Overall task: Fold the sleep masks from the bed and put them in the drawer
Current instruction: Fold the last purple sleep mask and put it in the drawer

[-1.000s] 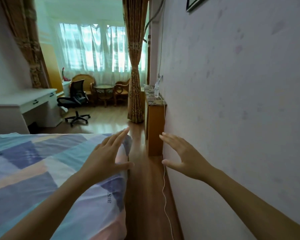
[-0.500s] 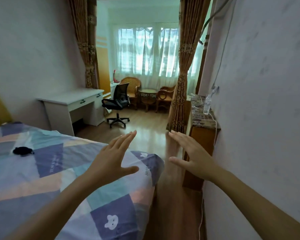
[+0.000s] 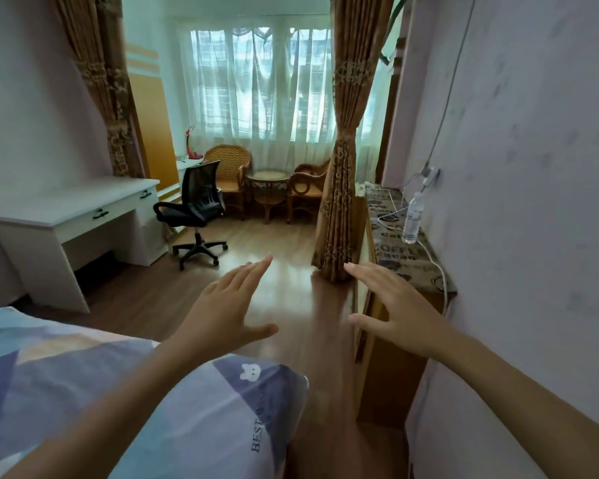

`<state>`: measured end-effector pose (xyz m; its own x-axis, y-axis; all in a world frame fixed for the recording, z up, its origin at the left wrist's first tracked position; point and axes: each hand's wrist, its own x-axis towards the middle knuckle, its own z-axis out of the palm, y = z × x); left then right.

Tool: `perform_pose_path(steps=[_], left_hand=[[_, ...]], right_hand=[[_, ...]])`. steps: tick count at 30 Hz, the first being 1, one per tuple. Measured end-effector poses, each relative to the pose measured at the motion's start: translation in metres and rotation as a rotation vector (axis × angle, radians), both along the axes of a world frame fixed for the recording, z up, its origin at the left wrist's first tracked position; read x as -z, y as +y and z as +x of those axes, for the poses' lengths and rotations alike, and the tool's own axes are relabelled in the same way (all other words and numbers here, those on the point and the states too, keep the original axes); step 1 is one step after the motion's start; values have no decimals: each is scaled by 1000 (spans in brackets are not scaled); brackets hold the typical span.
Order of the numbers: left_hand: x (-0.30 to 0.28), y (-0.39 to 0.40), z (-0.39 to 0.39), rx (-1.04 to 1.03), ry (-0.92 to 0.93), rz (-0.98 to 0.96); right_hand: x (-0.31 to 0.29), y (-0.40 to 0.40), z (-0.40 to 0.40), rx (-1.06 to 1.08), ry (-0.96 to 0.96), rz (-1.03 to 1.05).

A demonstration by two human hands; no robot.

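Both hands raised, palms down, fingers straight, holding nothing. Left hand (image 3: 222,316) hovers just past the bed (image 3: 66,382) corner; right hand (image 3: 398,312) beyond the bed, near the wooden cabinet (image 3: 388,375) by the wall. No sleep mask visible on the bed. White table (image 3: 63,209) stands well beyond the bed.

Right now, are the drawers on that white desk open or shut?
Shut. Both drawer fronts on the white desk sit flush with its front, black handles showing, with no gap or interior visible.
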<state>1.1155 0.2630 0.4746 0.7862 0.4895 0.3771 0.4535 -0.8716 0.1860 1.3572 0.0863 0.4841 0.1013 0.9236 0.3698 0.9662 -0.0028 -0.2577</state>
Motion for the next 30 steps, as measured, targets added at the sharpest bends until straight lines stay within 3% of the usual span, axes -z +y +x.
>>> perform_pose_path(steps=[5,11,16,30], left_hand=[[12,95,85,-98,-34,1],[0,206,123,-271,-50,14],[1,299,119,-503,-9,39],[-21,494,141,-898,73,73]], right_hand=[[6,109,99,-60,-3,-34],[-5,277,174,-243,-38,-23],[-2,431,191,-461,-12,14],[-10,738,213,-766,-50,49]])
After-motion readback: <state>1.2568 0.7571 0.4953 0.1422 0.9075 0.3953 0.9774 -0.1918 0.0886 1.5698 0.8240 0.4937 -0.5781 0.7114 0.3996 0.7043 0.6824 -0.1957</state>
